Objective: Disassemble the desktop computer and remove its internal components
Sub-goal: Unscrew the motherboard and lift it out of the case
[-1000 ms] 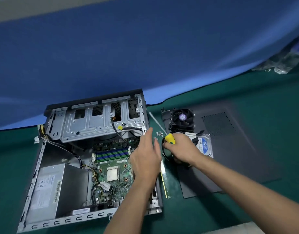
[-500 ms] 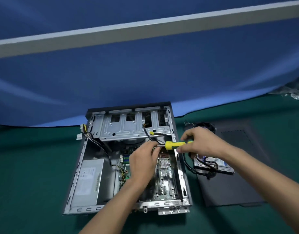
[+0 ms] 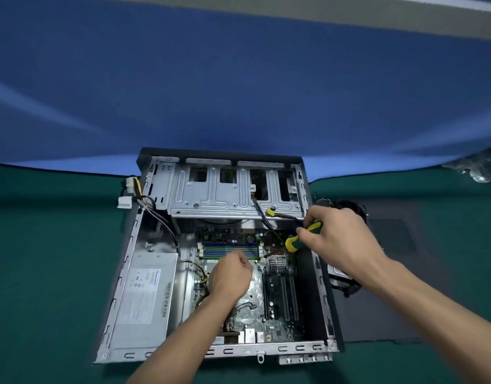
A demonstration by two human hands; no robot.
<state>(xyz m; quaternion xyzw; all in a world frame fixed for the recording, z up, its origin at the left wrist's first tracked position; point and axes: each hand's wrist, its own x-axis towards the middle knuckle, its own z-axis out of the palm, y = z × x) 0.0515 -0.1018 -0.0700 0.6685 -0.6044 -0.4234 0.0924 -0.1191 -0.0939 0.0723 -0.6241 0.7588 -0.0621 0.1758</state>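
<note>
Since the earlier frame, both hands have moved lower inside the case: the left hand has dropped from the far edge of the board to its middle, and the right hand has tilted the screwdriver so its shaft points down to the board.

The dark green table cover [image 3: 45, 273] fills the lower part of the frame, with a blue cloth backdrop [image 3: 238, 92] above it. In the lower centre lies the open grey metal desktop computer case [image 3: 122, 273], its side panel off. A dark grey flat side panel [image 3: 399, 273] lies on the table just right of the case. In the lower left of the case sits the silver box-shaped power supply [image 3: 144, 297]. The silver metal drive cage [image 3: 227, 192] spans the far end of the case. The green motherboard [image 3: 277, 295] covers the case floor at the right.

The right hand [image 3: 341, 242], at centre right, grips the yellow and green handle of the screwdriver [image 3: 302, 236] with curled fingers; the tip is near a screw on the board. The left hand [image 3: 230, 275] is over the middle of the board with fingers curled in; whether it holds something I cannot tell.
</note>
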